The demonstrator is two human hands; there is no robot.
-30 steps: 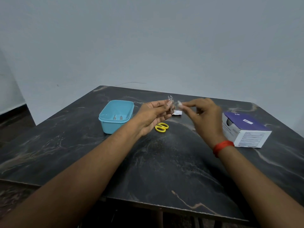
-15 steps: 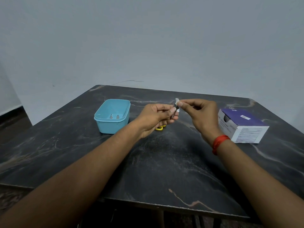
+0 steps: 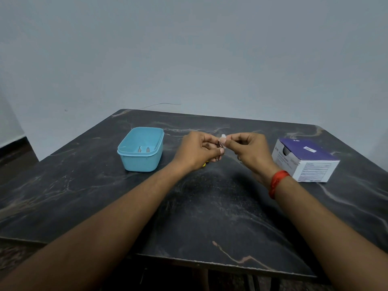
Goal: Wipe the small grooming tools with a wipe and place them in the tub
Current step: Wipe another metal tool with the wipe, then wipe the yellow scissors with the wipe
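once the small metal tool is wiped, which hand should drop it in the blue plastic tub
Likely the left hand: it holds the tool and the tub is on its side; right hand pinches white wipe.

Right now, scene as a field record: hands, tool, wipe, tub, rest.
left hand: holds small metal tool
right hand: pinches white wipe against the tool's upper end
tub: blue, open, two metal tools inside
scissors: yellow, mostly hidden behind left hand
box: purple and white, right of hands
table: dark marble
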